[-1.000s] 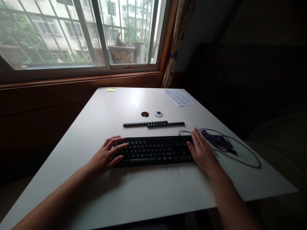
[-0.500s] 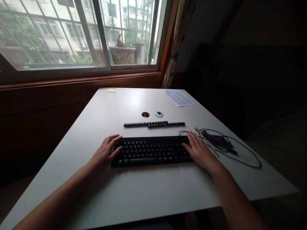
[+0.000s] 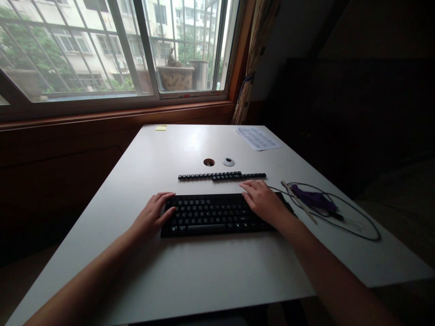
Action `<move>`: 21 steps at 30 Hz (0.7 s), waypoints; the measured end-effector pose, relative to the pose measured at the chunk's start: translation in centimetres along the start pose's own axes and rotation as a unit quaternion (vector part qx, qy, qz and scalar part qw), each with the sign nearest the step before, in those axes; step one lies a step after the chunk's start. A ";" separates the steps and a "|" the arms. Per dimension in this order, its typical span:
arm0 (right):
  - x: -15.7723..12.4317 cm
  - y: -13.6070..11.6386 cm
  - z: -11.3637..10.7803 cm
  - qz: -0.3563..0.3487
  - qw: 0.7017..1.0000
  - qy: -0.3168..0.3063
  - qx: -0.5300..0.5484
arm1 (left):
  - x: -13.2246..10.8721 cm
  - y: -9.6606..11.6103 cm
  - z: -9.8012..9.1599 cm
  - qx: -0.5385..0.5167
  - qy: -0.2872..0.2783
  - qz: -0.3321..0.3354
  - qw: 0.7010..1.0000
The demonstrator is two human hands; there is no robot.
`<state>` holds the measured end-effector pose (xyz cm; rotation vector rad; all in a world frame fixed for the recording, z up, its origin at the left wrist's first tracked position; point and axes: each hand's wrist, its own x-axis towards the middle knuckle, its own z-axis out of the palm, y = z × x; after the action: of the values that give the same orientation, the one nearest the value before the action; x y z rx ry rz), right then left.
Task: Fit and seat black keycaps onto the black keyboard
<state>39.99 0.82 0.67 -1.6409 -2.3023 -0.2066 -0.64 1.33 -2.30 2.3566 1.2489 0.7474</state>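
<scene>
A black keyboard lies flat on the white table, and its top row of keys looks partly bare. My left hand grips its left end, thumb on the near side and fingers at the far corner. Above the keyboard's right part is my right hand, its fingers stretched left past the back edge and the thumb apart. Nothing shows between those fingers. Just beyond the fingertips, loose black keycaps stand in two staggered rows. My right hand and forearm hide much of the keyboard's right side.
Right of the keyboard lie a purple cloth, a thin stick and a looped black cable. Farther back are a cable hole, its round white cover, printed paper sheets and a yellow sticky note.
My right hand has moved left and slightly away from me, from the keyboard's right end toward the keycap rows. My left hand stays at the keyboard's left end. The view has shifted slightly.
</scene>
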 end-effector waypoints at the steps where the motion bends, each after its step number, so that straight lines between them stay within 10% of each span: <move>1: 1.2 -0.9 0.1 -0.011 1.000 -0.002 -0.001 | 0.0 -0.1 0.0 0.000 0.000 0.000 1.000; 9: 7.7 -3.0 3.1 -0.080 0.996 -0.034 -0.024 | 0.0 -0.4 0.0 0.004 0.001 0.014 1.000; 21: 8.0 -2.9 3.5 -0.118 0.992 -0.045 0.019 | 0.1 -0.2 -0.1 0.005 -0.010 0.018 1.000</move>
<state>34.32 8.02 0.16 -1.3851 -2.5500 -0.1422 -0.79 1.50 -2.26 2.3952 1.2083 0.7276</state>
